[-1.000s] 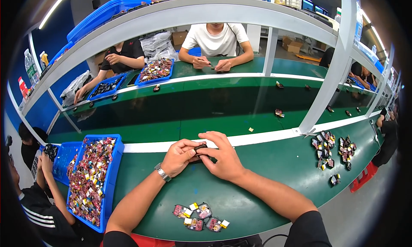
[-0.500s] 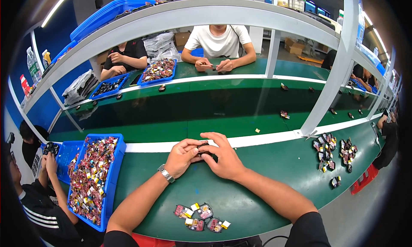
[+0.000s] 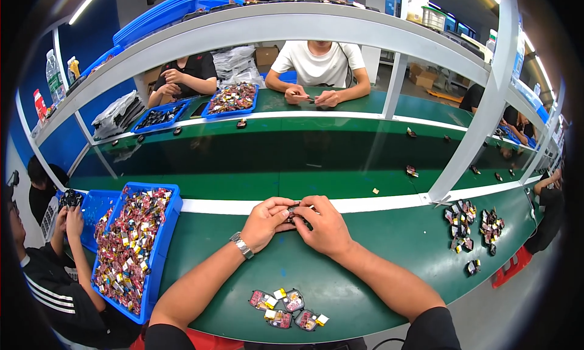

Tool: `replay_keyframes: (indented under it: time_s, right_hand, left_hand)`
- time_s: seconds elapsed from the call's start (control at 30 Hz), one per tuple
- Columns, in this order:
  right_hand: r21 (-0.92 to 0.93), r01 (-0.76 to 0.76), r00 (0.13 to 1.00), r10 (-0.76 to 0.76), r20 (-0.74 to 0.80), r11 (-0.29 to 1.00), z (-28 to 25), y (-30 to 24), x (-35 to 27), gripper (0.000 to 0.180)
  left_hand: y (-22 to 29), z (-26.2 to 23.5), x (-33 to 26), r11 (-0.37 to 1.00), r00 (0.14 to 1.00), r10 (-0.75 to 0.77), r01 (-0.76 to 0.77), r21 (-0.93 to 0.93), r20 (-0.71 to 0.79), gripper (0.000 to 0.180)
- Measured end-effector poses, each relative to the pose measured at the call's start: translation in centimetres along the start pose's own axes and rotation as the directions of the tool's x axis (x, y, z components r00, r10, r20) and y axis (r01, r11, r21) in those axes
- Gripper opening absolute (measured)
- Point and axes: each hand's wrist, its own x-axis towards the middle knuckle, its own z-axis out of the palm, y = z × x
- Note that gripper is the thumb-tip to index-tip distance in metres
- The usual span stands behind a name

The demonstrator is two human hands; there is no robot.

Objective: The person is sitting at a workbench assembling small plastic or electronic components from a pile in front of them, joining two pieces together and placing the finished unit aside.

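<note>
The left hand (image 3: 266, 223) and the right hand (image 3: 325, 226) are together closed around a small dark part (image 3: 293, 214), held just above the green table (image 3: 365, 277). A few similar parts (image 3: 286, 309) lie nearer. A blue bin (image 3: 163, 240) of parts stands left.

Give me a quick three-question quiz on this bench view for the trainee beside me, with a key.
1. True or false: both hands meet on one small dark part above the green bench.
2. Which wrist wears the metal watch? A) left B) right C) neither
3. Fill in: the blue tray heaped with small parts lies to the person's ____.

Key:
1. True: the left hand and right hand pinch the small dark part between them over the green bench.
2. A: the metal watch is on the left wrist.
3. Left: the blue tray lies there.
</note>
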Motion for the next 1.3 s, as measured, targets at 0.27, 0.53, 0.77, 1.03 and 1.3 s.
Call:
replay_keyframes:
  time_s: [0.27, 0.53, 0.77, 1.03, 1.3]
  right_hand:
    - [-0.12, 0.016, 1.0, -0.019, -0.022, 0.993, 0.4, 0.2, -0.1, 0.016]
    - [-0.116, 0.045, 0.999, -0.042, 0.024, 0.992, 0.2, 0.3, -0.1, 0.015]
    - [0.319, -0.336, 0.942, 0.321, 0.102, 0.886, 0.2, 1.0, -0.1, 0.015]
    - [0.355, -0.466, 0.885, 0.433, 0.173, 0.811, 0.4, 1.0, 0.0, 0.018]
    - [0.389, -0.412, 0.909, 0.4, 0.115, 0.824, 1.2, 4.6, 1.5, 0.017]
  left_hand:
    - [0.0, 0.3, 0.0, 0.999, 1.0, -0.012, 0.012, 0.044, -0.006, 0.021]
    - [0.0, 0.7, -0.1, 0.996, 0.999, -0.016, 0.019, 0.085, -0.045, 0.018]
    - [-0.1, 1.2, -0.2, 0.984, 0.993, 0.046, -0.028, 0.173, -0.105, 0.018]
    - [-1.2, 1.0, 0.0, 0.961, 0.988, 0.119, -0.09, 0.26, -0.097, 0.013]
    - [-1.1, -0.1, 0.4, 0.893, 0.925, 0.366, -0.318, 0.318, -0.102, 0.023]
